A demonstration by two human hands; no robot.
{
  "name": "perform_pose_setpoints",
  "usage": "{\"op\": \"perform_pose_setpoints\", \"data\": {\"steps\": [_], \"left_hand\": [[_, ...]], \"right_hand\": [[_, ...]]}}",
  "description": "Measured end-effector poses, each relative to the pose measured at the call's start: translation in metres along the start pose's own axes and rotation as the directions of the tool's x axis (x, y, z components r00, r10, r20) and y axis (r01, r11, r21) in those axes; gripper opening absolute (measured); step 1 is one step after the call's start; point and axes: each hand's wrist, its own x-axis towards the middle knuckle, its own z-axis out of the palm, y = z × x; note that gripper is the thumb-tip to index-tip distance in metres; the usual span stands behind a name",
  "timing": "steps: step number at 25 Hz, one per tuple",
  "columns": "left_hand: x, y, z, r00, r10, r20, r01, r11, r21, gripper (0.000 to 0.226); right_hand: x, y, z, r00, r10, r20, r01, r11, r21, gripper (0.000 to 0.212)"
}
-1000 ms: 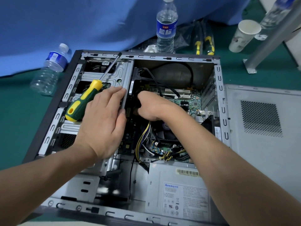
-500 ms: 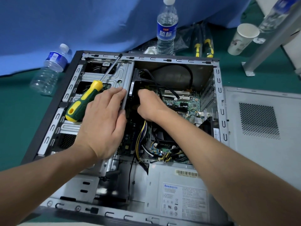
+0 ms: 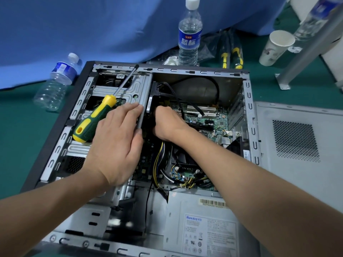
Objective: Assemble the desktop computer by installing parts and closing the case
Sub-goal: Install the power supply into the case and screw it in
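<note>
Head view: screwdriver (image 3: 92, 123) lies beside left hand (image 3: 115, 145) on drive cage (image 3: 133, 89).

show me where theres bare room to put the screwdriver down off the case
Free: green mat left of the case, below the lying bottle; also the flat side panel on the right. Crowded: behind the case, around the upright bottle and paper cup.

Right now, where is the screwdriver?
In the head view, the screwdriver lies on the drive cage at the case's left, its handle beside the left hand.

Open grey computer case (image 3: 247, 115) lies flat, motherboard (image 3: 209, 117) exposed; side panel (image 3: 297, 138) beside it.
</note>
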Motion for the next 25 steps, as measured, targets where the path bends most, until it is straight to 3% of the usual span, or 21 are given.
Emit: {"op": "perform_pose_setpoints", "data": {"steps": [10,15,17,21,23,25], "left_hand": [[-0.0001,0.0011,-0.0013,1.0,-0.002,-0.002,0.002,1.0,-0.006,0.058],[0.0001,0.001,-0.0001,1.0,-0.001,-0.001,0.001,1.0,0.0,0.06],[0.0004,0.0005,-0.0004,1.0,0.001,-0.003,-0.001,1.0,0.005,0.06],[0.0017,0.0006,0.0004,1.0,0.004,-0.002,-0.004,1.0,0.008,0.061],[0.0011,-0.0004,0.0012,1.0,0.005,-0.003,-0.005,1.0,0.01,0.061],[0.0009,-0.0009,0.0005,1.0,0.01,-0.007,-0.01,1.0,0.01,0.061]], "right_hand": [[0.0,-0.0016,0.0018,1.0,0.012,0.021,-0.012,1.0,0.026,0.027],[0.0022,-0.0001,0.0029,0.999,0.006,0.032,-0.007,0.999,0.048,0.019],[0.0032,0.0007,0.0049,0.998,-0.013,0.066,0.01,0.999,0.035,0.006],[0.0057,0.001,0.0039,0.992,-0.028,0.12,0.023,0.999,0.044,0.016],[0.0044,-0.0004,0.0026,0.995,-0.022,0.101,0.016,0.998,0.062,0.004],[0.0019,-0.0011,0.001,0.999,0.012,0.051,-0.015,0.997,0.071,0.008]]}}
